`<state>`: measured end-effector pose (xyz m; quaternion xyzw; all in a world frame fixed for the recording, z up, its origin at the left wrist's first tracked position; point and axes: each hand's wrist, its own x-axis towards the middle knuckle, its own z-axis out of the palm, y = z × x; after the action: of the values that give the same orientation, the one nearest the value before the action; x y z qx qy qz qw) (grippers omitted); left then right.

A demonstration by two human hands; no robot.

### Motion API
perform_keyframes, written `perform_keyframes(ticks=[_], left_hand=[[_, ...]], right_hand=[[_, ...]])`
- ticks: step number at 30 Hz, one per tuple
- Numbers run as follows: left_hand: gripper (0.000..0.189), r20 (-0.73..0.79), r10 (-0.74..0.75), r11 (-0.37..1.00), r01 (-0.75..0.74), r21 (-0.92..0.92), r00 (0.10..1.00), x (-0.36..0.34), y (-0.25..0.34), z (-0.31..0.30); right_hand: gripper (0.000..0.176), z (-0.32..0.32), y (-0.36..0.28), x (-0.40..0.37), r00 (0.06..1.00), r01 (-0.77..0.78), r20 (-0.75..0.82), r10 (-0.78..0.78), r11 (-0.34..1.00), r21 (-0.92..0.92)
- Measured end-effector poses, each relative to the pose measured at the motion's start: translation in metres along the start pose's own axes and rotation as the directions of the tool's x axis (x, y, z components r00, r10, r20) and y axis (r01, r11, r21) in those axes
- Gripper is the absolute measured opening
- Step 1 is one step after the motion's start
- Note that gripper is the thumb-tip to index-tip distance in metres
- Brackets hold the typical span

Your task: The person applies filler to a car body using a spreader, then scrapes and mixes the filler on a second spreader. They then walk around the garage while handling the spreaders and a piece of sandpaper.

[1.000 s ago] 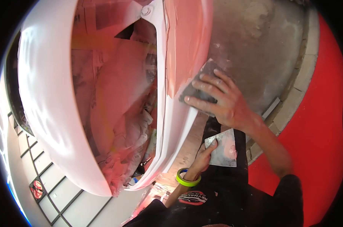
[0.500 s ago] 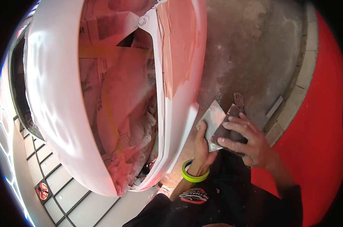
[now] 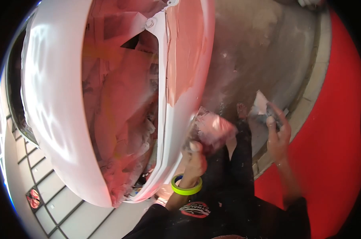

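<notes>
My left hand (image 3: 196, 161) is closed on the near edge of a flat plate (image 3: 214, 127). Motion blurs this plate, and its upper face is shiny and streaked with pinkish and brown smears. Off to the right, my right hand (image 3: 280, 137) grips a filler spreader (image 3: 261, 102) with a pale flat blade pointing away from me. A gap separates the two tools. Left of my hands is a white car body panel (image 3: 176, 127), its far stretch coated with pinkish-tan filler (image 3: 188, 47). The plate's left edge overlaps the panel's edge in this view.
A rounded white car panel (image 3: 53, 99) curves along the left. Between the panels lies an opening lined with masking paper (image 3: 124, 91). To the right is grey concrete floor (image 3: 264, 51), bordered by a pale curb (image 3: 317, 59) and a red surface (image 3: 343, 119).
My hands have moved apart, the left toward the car panel and the right outward. The plate and the spreader, close together before, are now separated. A pale object has appeared at the top right.
</notes>
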<state>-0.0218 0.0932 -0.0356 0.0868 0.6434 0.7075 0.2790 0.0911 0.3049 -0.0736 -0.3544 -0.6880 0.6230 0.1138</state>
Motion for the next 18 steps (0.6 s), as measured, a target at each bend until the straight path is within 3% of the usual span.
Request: perform_keyframes(ticks=[1, 2, 3, 5, 7, 10, 11, 13, 14, 15, 16, 17, 18], left_hand=[[0.062, 0.088, 0.178, 0.94, -0.196, 0.281, 0.98, 0.01, -0.006, 0.001], [0.064, 0.169, 0.343, 0.79, -0.381, 0.48, 0.924, 0.021, -0.012, 0.003], [0.065, 0.298, 0.334, 0.703, -0.447, 0.554, 0.894, 0.03, -0.004, 0.013], [0.064, 0.447, 0.199, 0.572, -0.473, 0.67, 0.872, 0.036, 0.006, 0.026], [0.061, 0.46, -0.028, 0.482, -0.392, 0.784, 0.887, 0.031, 0.01, 0.028], [0.057, 0.425, -0.29, 0.457, -0.266, 0.849, 0.858, 0.023, 0.008, 0.007], [0.055, 0.45, -0.332, 0.445, -0.283, 0.85, 0.829, 0.016, -0.006, 0.004], [0.054, 0.301, -0.169, 0.78, -0.059, 0.623, 0.939, 0.005, -0.029, 0.003], [0.055, 0.195, -0.126, 0.897, 0.028, 0.441, 0.973, 0.003, -0.034, 0.004], [0.054, 0.092, -0.281, 0.952, 0.266, 0.149, 0.955, 0.007, -0.03, 0.011], [0.053, 0.039, -0.449, 0.876, 0.448, -0.177, 0.893, 0.018, -0.019, 0.022], [0.052, 0.049, -0.603, 0.682, 0.546, -0.487, 0.797, 0.029, -0.013, 0.028], [0.05, 0.092, -0.616, 0.582, 0.53, -0.616, 0.783, 0.036, -0.012, 0.029]], right_hand=[[0.034, 0.005, 0.013, -0.001, 0.974, -0.213, 0.0, 0.228, 0.909, 0.358], [0.035, 0.007, 0.022, 0.0, 0.898, -0.371, 0.077, 0.432, 0.653, 0.66], [0.037, 0.014, 0.016, 0.004, 0.874, -0.416, 0.239, 0.422, 0.399, 0.817], [0.036, 0.021, 0.012, 0.012, 0.825, -0.5, 0.332, 0.456, 0.32, 0.805], [0.039, 0.018, 0.024, 0.024, 0.768, -0.592, 0.434, 0.471, 0.265, 0.761], [0.04, -0.005, 0.011, 0.045, 0.837, -0.495, 0.396, 0.379, 0.214, 0.842], [0.04, -0.01, -0.004, 0.052, 0.892, -0.399, 0.249, 0.378, 0.398, 0.826], [0.034, -0.009, -0.044, 0.052, 0.992, -0.126, 0.067, 0.107, 0.772, 0.623], [0.031, -0.004, -0.057, 0.049, 0.998, 0.038, 0.018, -0.052, 0.882, 0.469], [0.03, 0.001, -0.062, 0.054, 0.901, 0.315, 0.176, -0.396, 0.877, 0.362], [0.032, 0.007, -0.059, 0.036, 0.867, 0.399, 0.203, -0.455, 0.879, 0.261], [0.033, 0.007, -0.06, 0.035, 0.724, 0.589, 0.348, -0.595, 0.796, 0.135], [0.034, 0.008, -0.062, 0.029, 0.695, 0.632, 0.404, -0.595, 0.773, 0.051]])
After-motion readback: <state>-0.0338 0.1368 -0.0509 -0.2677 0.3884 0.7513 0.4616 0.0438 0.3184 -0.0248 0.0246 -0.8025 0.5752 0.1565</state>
